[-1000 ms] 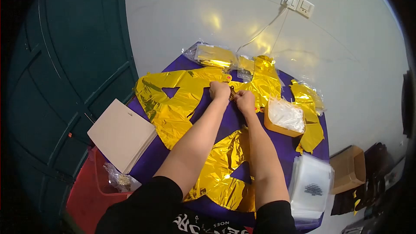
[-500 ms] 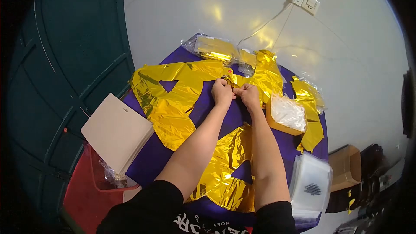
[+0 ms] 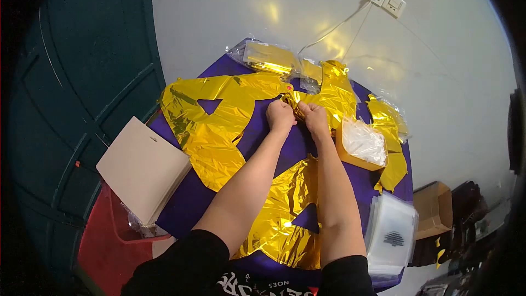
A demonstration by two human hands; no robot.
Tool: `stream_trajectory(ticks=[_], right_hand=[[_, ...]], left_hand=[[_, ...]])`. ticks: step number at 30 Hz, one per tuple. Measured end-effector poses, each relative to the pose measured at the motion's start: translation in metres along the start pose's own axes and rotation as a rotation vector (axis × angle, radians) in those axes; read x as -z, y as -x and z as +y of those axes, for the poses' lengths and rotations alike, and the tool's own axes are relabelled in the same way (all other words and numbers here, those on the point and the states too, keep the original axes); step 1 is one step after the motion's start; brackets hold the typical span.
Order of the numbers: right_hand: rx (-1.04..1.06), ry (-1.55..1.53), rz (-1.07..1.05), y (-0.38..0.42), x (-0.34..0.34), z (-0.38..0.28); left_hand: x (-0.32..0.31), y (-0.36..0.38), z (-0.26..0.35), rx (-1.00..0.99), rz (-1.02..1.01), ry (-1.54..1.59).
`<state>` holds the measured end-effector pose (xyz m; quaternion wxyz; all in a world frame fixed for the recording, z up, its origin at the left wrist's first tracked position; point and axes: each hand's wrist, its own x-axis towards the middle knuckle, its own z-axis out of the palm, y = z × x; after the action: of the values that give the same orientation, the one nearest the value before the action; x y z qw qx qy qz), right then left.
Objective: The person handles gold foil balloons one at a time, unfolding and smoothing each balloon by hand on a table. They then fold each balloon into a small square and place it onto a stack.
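Both hands meet near the middle of a purple-covered table [image 3: 189, 208]. My left hand [image 3: 281, 116] is closed on a bunched piece of gold foil [image 3: 294, 104]. Beside it my right hand [image 3: 313, 118] pinches the same foil from the right. A large flat gold foil balloon [image 3: 211, 131] with a triangular hole lies to the left. Another gold foil balloon [image 3: 285, 235] is spread under and between my forearms. More gold foil [image 3: 338, 96] lies just past my right hand.
A yellow box [image 3: 364, 145] of white strips stands right of my right hand. Clear plastic bags [image 3: 392, 235] lie at the right edge, pale card sheets [image 3: 143, 164] at the left. Packed gold foil [image 3: 269, 57] lies by the wall. A red container [image 3: 104, 235] stands lower left.
My hands have drawn slightly apart, and more of the bunched gold foil shows between them. The view has shifted a little.
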<state>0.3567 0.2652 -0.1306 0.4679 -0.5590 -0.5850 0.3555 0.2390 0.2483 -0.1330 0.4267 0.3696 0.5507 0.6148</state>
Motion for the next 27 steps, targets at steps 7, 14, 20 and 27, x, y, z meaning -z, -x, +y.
stream_trajectory(ticks=[7, 14, 20, 27], right_hand=[[0.044, 0.013, 0.035, -0.003, -0.003, 0.010], [0.224, 0.127, 0.243, -0.006, -0.013, 0.020], [0.263, 0.171, 0.176, -0.007, -0.013, 0.027], [0.053, -0.041, 0.074, 0.001, -0.008, 0.010]], left_hand=[[-0.003, -0.004, -0.006, 0.015, -0.015, 0.018], [-0.001, -0.001, -0.001, 0.006, -0.034, -0.013], [-0.001, -0.003, -0.002, 0.011, -0.021, -0.044], [-0.002, -0.004, -0.004, -0.013, 0.010, -0.059]])
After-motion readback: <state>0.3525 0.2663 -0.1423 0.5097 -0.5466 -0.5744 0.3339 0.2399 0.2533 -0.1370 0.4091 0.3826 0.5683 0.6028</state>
